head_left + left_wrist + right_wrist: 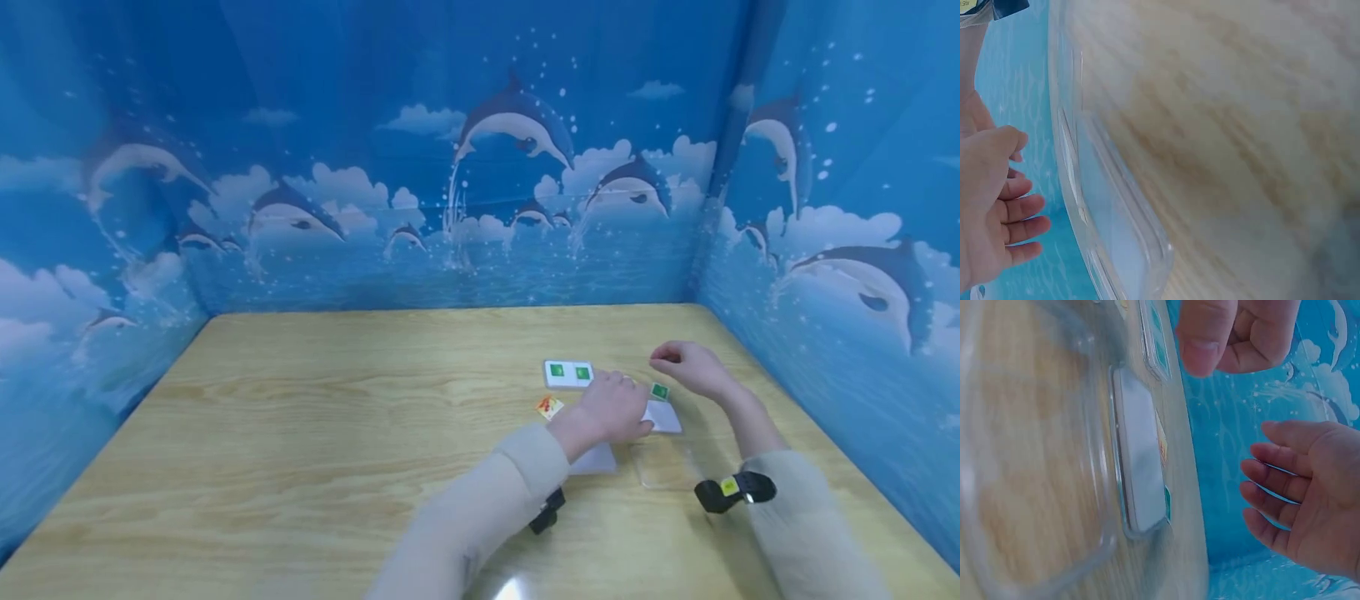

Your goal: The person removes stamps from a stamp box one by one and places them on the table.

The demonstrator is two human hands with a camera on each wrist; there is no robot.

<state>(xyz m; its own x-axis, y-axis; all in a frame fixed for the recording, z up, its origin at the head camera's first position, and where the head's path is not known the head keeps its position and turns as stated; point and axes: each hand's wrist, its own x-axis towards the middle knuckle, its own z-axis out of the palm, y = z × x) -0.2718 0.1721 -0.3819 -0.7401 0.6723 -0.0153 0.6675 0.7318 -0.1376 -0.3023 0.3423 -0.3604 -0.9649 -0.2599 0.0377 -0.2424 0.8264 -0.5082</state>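
In the head view my left hand (611, 407) is palm down over white pieces, its fingers extended toward the right. In the left wrist view its fingers (1022, 219) are relaxed, with nothing between them. My right hand (693, 368) hovers behind a small green picture tile (659, 392), fingers loosely bent; no object shows in it. Near the left hand lie a white board with two green pictures (567, 375), a small yellow-and-red picture tile (549, 407), a white slab (663, 417) and another white piece (596, 460), partly hidden by the left arm.
A clear plastic tray (667, 486) lies on the wooden table (300, 450) in front of the hands; its rounded wall (1105, 544) looms close in the right wrist view. Blue dolphin-print curtains (360, 275) enclose the back and sides. Black cameras are strapped to both wrists.
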